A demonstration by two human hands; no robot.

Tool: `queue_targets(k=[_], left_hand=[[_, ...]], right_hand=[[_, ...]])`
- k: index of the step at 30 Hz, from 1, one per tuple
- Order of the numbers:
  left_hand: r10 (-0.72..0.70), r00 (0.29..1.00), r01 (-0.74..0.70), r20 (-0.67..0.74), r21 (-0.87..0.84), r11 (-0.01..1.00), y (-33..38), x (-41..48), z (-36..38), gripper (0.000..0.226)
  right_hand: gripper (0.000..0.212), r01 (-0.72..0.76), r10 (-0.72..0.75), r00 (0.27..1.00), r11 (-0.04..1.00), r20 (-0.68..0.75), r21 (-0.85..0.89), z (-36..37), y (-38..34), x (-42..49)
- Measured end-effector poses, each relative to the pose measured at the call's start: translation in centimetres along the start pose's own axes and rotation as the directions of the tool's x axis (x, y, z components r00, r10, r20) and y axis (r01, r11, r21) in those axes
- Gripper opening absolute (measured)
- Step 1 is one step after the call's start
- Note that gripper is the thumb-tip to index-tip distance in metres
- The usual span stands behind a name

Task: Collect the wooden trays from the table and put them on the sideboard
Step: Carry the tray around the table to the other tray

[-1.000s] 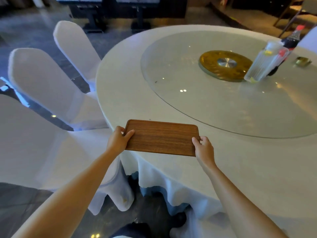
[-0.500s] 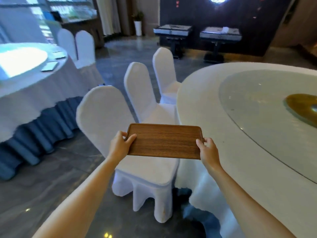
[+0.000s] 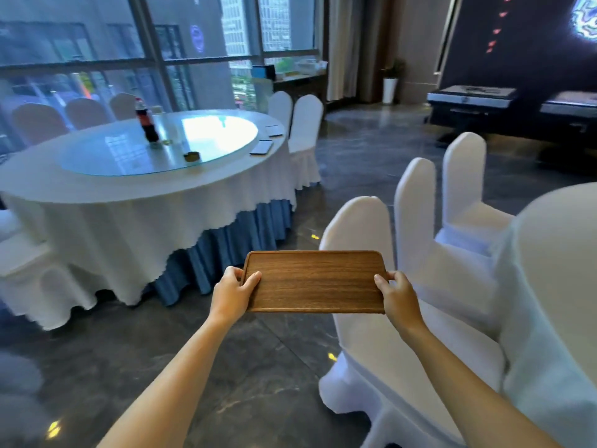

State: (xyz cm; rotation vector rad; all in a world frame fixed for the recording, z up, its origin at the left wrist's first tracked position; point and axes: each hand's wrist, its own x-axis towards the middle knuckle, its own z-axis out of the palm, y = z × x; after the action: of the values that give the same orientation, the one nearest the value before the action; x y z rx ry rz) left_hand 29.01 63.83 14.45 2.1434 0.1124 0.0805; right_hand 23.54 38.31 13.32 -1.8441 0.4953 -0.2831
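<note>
The wooden tray (image 3: 315, 282) hangs level in mid-air over the floor, long axis running left to right — left hand (image 3: 233, 294) clenched on its left short edge, right hand (image 3: 396, 295) on its right, neither nearer. A second ago it lay at the near desk's edge; now the view has swung left toward the far desk (image 3: 97, 185) by the windows, covered chairs (image 3: 416, 253) at right.

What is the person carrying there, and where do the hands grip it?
A wooden tray, held level: left hand on its left short edge, right hand on its right short edge.
</note>
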Motion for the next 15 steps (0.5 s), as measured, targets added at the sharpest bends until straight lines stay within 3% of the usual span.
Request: queue_targets(k=[5, 15], left_hand=[[-0.05, 0.993, 0.052, -0.105, 0.017, 0.998, -3.3, 4.7, -4.7, 0.028], [-0.11, 0.961, 0.125, -0.252, 0.045, 0.991, -7.1, 21.3, -7.9, 0.043]], right_hand=[[0.015, 0.053, -0.053, 0.992, 0.999, 0.116, -0.001, 8.1, -2.3, 3.9], [0.03, 0.105, -0.099, 0.971, 0.994, 0.217, -0.016, 23.3, -5.9, 18.7]])
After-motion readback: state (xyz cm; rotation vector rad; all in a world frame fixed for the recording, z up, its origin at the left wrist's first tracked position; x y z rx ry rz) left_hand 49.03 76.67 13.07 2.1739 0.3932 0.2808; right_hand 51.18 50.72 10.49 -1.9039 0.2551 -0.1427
